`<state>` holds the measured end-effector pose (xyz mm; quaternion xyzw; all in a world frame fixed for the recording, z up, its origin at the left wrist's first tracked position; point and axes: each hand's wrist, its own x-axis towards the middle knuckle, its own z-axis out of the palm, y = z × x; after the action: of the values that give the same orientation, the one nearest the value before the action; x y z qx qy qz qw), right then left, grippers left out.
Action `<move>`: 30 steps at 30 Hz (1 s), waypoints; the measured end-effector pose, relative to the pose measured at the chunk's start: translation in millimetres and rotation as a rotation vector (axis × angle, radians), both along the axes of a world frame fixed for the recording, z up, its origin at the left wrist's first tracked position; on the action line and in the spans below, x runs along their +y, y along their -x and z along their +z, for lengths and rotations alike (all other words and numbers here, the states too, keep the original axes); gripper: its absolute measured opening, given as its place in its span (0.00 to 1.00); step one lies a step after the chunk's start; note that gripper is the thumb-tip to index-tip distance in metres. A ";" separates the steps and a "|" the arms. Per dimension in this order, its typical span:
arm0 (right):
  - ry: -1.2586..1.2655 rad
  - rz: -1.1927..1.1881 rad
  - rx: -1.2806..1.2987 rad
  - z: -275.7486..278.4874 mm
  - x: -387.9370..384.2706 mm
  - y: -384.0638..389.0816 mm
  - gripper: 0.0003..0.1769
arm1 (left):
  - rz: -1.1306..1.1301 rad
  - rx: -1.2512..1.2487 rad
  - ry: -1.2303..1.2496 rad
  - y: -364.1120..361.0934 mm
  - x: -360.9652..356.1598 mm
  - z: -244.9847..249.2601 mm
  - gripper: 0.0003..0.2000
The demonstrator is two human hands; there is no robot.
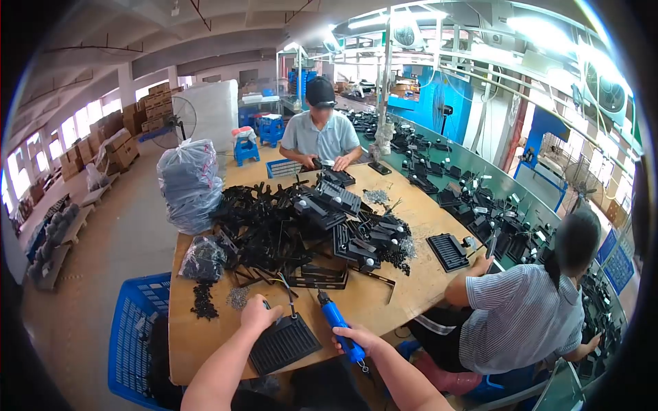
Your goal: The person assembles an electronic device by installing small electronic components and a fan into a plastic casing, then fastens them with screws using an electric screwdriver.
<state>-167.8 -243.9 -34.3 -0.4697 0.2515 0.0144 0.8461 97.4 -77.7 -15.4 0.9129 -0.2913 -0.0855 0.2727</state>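
My right hand (358, 338) is wrapped around a blue electric screwdriver (334, 315), its bit pointing up and away from me. Below my left hand (258, 315) a black finned housing (288, 346) lies at the table's near edge. The left fingers are closed at its upper left corner; a dark piece shows between them, partly hidden. A short cable stands up from the housing's top edge. Just beyond are black brackets (319, 277), a small pile of black parts (204, 300) and loose silver screws (238, 297).
A heap of black brackets (264, 229) and housings covers the wooden table's (425, 274) middle. Plastic bags (188, 185) stand at its left edge, a blue crate (130, 342) beside it. One person works opposite, another at right by the green conveyor (504, 185) loaded with housings.
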 end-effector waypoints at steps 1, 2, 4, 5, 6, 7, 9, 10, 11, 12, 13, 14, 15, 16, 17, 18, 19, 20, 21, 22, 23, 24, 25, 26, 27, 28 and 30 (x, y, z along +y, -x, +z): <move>-0.001 0.001 -0.003 1.2 -0.3 0.0 0.22 | 0.016 -0.079 -0.029 5.7 -3.4 2.9 0.24; 0.017 0.008 -0.006 2.1 -0.8 -0.1 0.22 | -0.011 -0.101 -0.028 3.2 -5.2 -2.4 0.23; 0.050 0.017 -0.012 2.9 -0.6 0.2 0.22 | -0.069 -0.144 -0.031 0.3 -9.5 -10.9 0.21; 0.049 0.013 -0.008 3.9 0.5 0.6 0.22 | -0.135 -0.175 0.039 -0.8 -7.4 -15.9 0.17; 0.047 0.010 0.000 6.6 1.6 0.6 0.22 | -0.178 -0.177 0.077 -1.8 -5.4 -16.6 0.17; 0.047 0.007 0.009 7.9 1.3 0.8 0.22 | -0.222 -0.178 0.120 -3.5 -5.0 -16.8 0.17; 0.045 0.025 0.001 4.3 -2.0 0.7 0.25 | -0.265 -0.174 0.172 -2.9 -7.0 -18.5 0.16; 0.044 0.035 -0.004 2.7 -2.7 0.1 0.26 | -0.265 -0.173 0.177 -2.6 -8.1 -18.6 0.15; 0.039 0.033 -0.012 3.0 -2.3 0.2 0.26 | -0.265 -0.172 0.184 -2.6 -10.1 -14.6 0.14; 0.034 0.033 -0.021 4.1 -1.2 0.3 0.26 | -0.332 -0.183 0.170 -8.8 -12.2 -13.9 0.13; 0.031 0.031 -0.028 5.9 -1.4 0.7 0.26 | -0.399 -0.192 0.158 -18.2 -15.2 -14.4 0.13; 0.027 0.024 -0.018 7.1 0.3 1.6 0.25 | -0.469 -0.195 0.144 -23.6 -16.9 -16.1 0.12; 0.026 0.016 -0.009 10.2 0.2 0.2 0.23 | -0.507 -0.173 0.107 -26.1 -21.6 -11.8 0.11; 0.023 0.008 0.002 11.3 1.3 0.8 0.21 | -0.551 -0.171 0.118 -27.4 -26.6 -11.7 0.10; 0.026 0.006 0.008 10.8 2.6 3.1 0.21 | -0.593 -0.170 0.127 -28.8 -31.1 -13.6 0.10; 0.032 0.004 0.009 11.0 3.0 2.9 0.22 | -0.635 -0.174 0.137 -28.0 -33.4 -9.5 0.10; 0.040 0.003 0.005 11.9 2.6 1.1 0.22 | -0.637 -0.147 0.113 -23.1 -32.9 -6.5 0.15; 0.039 -0.002 -0.004 12.7 2.2 0.2 0.22 | -0.590 -0.246 0.146 -15.8 -32.4 -4.0 0.18; 0.035 -0.006 -0.011 12.8 2.4 1.0 0.22 | -0.541 -0.341 0.177 -5.2 -29.9 -0.1 0.21; 0.029 -0.010 -0.016 11.8 3.1 2.3 0.22 | -0.492 -0.433 0.205 5.3 -22.4 6.5 0.24; 0.025 -0.013 -0.021 11.0 2.5 2.5 0.22 | -0.450 -0.414 0.110 15.1 -7.6 15.9 0.33; 0.018 -0.014 -0.023 10.3 1.9 2.4 0.22 | -0.392 -0.474 0.095 23.1 6.9 20.8 0.34; 0.009 -0.012 -0.021 9.4 1.2 2.3 0.22 | -0.331 -0.530 0.075 30.3 22.3 22.3 0.34; 0.037 -0.009 -0.017 8.0 -1.5 1.8 0.22 | -0.265 -0.580 0.049 35.0 36.6 18.2 0.34; 0.054 0.005 -0.002 7.6 -2.5 2.0 0.22 | -0.200 -0.533 -0.033 37.3 48.5 11.7 0.35; 0.052 -0.001 0.034 7.2 -3.8 2.6 0.22 | -0.167 -0.496 -0.118 40.7 60.2 3.7 0.34; 0.001 -0.055 0.040 13.8 0.3 2.5 0.22 | -0.120 -0.430 -0.075 51.9 70.5 -2.9 0.32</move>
<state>-170.3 -243.5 -20.5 -0.4626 0.2811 0.0003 0.8408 45.5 -7.2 -18.3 0.9007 -0.3932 0.0841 0.1645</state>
